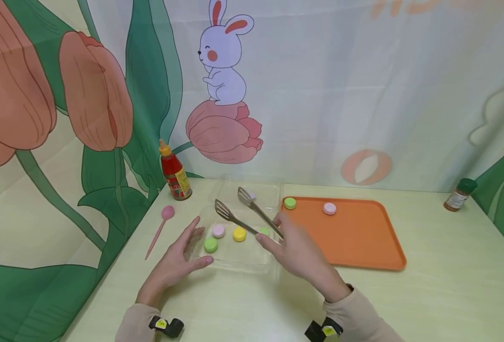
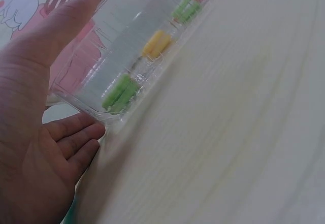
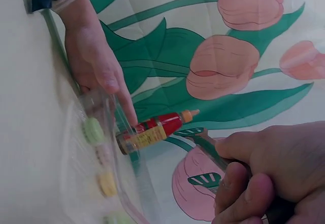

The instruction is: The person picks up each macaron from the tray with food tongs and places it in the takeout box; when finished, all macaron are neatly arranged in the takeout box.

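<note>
A clear plastic box [image 1: 243, 267] with its lid [image 1: 228, 194] folded back holds several macarons: a pink macaron [image 1: 218, 231], a yellow macaron [image 1: 239, 234], a green macaron [image 1: 211, 245] and another green one near the right side. My right hand [image 1: 301, 247] grips metal tongs [image 1: 239, 220] by the handles, their slotted heads spread apart above the box. Beside the farther head shows a pale pink shape, partly covered. My left hand [image 1: 177, 259] is at the box's left side, fingers along the wall and thumb extended toward the near edge.
Right of the box lies an orange tray [image 1: 359, 237] with a green macaron [image 1: 290, 203] and a pink macaron [image 1: 330, 208]. A red sauce bottle [image 1: 176, 175] and a pink spoon [image 1: 161, 228] are at the left. A green-capped jar [image 1: 459, 194] stands far right.
</note>
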`<act>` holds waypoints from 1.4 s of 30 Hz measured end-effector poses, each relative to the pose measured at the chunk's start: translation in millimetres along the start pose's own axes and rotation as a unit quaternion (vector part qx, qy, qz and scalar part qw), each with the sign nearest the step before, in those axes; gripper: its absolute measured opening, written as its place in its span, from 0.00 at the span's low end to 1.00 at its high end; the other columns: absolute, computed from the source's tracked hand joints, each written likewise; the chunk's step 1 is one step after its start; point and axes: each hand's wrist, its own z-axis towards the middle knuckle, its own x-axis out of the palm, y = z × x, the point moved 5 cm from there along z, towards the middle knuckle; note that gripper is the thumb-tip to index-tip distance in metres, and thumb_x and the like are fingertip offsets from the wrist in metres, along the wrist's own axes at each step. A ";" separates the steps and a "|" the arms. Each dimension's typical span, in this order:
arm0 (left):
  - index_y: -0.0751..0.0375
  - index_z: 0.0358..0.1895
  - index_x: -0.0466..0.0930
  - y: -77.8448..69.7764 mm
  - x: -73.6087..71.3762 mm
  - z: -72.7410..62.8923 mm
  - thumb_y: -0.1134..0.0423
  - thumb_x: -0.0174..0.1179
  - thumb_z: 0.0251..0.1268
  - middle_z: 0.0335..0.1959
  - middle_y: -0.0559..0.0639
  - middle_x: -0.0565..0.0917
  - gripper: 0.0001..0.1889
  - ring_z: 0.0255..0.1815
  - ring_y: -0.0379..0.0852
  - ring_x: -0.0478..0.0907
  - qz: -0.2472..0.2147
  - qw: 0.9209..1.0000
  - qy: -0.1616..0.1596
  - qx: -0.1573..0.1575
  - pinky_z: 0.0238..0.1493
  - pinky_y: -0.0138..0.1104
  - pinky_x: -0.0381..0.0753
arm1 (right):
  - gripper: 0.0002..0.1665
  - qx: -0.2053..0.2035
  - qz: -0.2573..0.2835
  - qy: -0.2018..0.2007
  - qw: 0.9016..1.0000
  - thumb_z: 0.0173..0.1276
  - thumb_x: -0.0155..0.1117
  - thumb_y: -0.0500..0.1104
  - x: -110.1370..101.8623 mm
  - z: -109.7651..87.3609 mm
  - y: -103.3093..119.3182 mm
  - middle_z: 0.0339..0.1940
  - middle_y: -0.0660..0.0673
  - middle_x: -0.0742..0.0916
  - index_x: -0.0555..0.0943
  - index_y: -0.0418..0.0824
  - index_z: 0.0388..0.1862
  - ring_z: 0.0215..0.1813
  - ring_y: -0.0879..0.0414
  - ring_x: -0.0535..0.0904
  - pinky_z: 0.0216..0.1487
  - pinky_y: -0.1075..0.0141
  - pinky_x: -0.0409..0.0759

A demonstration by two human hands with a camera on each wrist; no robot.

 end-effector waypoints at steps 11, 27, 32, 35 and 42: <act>0.34 0.94 0.45 -0.9 3.5 0.8 0.46 0.81 0.67 0.88 0.55 0.67 0.61 0.92 0.61 0.55 -0.008 1.000 0.002 0.002 0.90 0.63 0.50 | 0.34 0.026 0.038 -0.047 0.998 0.81 0.71 0.61 -46.4 1.9 -23.5 0.15 0.52 0.69 0.69 0.41 0.66 0.17 0.56 0.63 0.21 0.66 0.63; 0.35 0.94 0.45 -1.6 2.2 -0.1 0.45 0.81 0.67 0.88 0.55 0.67 0.61 0.92 0.61 0.54 -0.007 1.000 0.000 -0.001 0.90 0.63 0.49 | 0.38 0.040 -0.010 -0.131 0.990 0.83 0.66 0.66 -100.0 -10.4 -70.1 0.18 0.48 0.75 0.67 0.37 0.67 0.18 0.54 0.67 0.20 0.61 0.67; 0.35 0.94 0.45 -0.5 2.0 -0.4 0.45 0.81 0.67 0.89 0.55 0.67 0.61 0.93 0.61 0.53 -0.006 1.000 -0.001 -0.003 0.90 0.65 0.48 | 0.42 0.043 -0.025 -0.145 0.988 0.83 0.66 0.65 -112.8 -14.3 -86.7 0.22 0.45 0.81 0.66 0.31 0.68 0.19 0.52 0.69 0.23 0.60 0.69; 0.36 0.94 0.45 -0.2 1.6 -0.8 0.45 0.80 0.67 0.89 0.55 0.66 0.61 0.93 0.62 0.53 -0.003 1.000 -0.001 -0.007 0.90 0.65 0.48 | 0.44 0.049 -0.039 -0.152 0.986 0.83 0.66 0.66 -118.4 -18.5 -92.8 0.23 0.43 0.81 0.66 0.29 0.69 0.21 0.51 0.71 0.26 0.59 0.71; 0.38 0.94 0.45 -2.2 1.2 -2.0 0.46 0.80 0.68 0.89 0.56 0.66 0.60 0.93 0.62 0.52 -0.007 1.000 -0.002 -0.003 0.90 0.65 0.47 | 0.46 0.077 -0.050 -0.158 0.983 0.83 0.63 0.68 -126.4 -25.6 -108.8 0.23 0.43 0.79 0.66 0.31 0.73 0.23 0.49 0.73 0.25 0.58 0.72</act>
